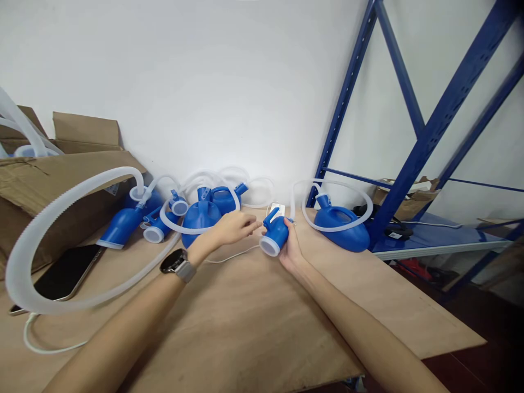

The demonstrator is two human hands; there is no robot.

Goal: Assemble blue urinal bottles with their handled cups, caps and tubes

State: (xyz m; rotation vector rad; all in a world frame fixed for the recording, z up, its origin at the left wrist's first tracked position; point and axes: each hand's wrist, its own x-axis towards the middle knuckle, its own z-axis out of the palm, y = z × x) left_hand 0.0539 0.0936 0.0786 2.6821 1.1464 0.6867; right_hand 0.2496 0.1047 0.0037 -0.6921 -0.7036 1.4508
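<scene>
Near the middle of the table, my right hand [291,248] grips a blue urinal funnel [279,230] from its right side. The funnel's round white-rimmed mouth faces me and down, and its blue lid tab sticks up at the upper left. A translucent hose runs from behind it toward a blue urinal bottle [341,226] on the right. My left hand [235,226], with a watch [179,265] on its wrist, hovers just left of the funnel. Its fingers are loosely bent, with nothing visible in them.
More blue urinal bottles [201,215] with coiled hoses stand along the wall. Another blue funnel [123,226] lies by a cardboard box [69,180] at left. A phone [67,273] lies under a looping hose [24,273]. A blue metal rack [426,158] rises right of the wooden table [254,327].
</scene>
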